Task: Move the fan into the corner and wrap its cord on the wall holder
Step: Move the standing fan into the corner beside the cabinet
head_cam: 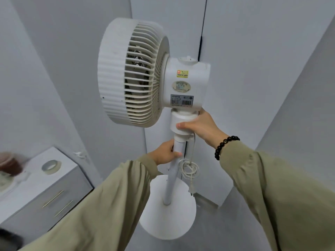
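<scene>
A white pedestal fan [186, 84] stands upright in front of me, its grille head turned to the left. My right hand [201, 127] grips the white collar just under the motor housing. My left hand [165, 153] holds the thin pole lower down. The white cord [189, 168] hangs beside the pole in a small coiled bundle, and its plug [191, 190] dangles above the round base [168, 211]. No wall holder is visible.
A grey cabinet [45, 192] with two slim drawer handles stands at the lower left, a tape roll [51, 166] and a blurred cup [10, 166] on top. Pale walls meet in a corner behind the fan; a dark vertical gap [202, 33] runs up the wall.
</scene>
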Action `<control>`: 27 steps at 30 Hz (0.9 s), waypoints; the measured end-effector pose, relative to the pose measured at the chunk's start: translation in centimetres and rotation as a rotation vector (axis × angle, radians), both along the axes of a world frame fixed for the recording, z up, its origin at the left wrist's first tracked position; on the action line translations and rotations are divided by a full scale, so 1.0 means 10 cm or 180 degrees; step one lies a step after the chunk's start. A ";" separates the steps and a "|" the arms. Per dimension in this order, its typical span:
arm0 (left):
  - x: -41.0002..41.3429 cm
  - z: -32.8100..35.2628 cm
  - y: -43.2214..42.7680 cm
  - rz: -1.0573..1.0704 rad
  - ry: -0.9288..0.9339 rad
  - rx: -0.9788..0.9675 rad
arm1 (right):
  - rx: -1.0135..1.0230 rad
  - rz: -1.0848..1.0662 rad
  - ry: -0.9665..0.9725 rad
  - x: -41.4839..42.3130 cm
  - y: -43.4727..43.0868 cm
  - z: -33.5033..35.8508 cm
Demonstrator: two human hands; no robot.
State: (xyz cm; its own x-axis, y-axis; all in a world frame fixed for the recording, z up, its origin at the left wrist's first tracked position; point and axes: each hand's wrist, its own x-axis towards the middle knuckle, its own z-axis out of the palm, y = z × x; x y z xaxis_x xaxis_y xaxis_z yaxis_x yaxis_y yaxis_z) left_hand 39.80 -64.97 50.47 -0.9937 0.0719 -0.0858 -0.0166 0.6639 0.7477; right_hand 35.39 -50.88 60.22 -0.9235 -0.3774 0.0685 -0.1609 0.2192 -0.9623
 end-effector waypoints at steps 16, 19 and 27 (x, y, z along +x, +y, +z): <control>0.40 -0.30 -1.63 0.0934 -0.0271 0.0077 | 0.0099 0.1090 0.0020 -0.12 -1.91 -0.41; 0.62 -0.35 -1.82 0.1093 -0.0342 0.0101 | 0.0217 0.1278 -0.0001 -0.02 -2.16 -0.51; 1.29 -0.51 -2.46 0.1611 -0.0555 0.0204 | 0.0240 0.1760 -0.0094 0.48 -2.91 -0.66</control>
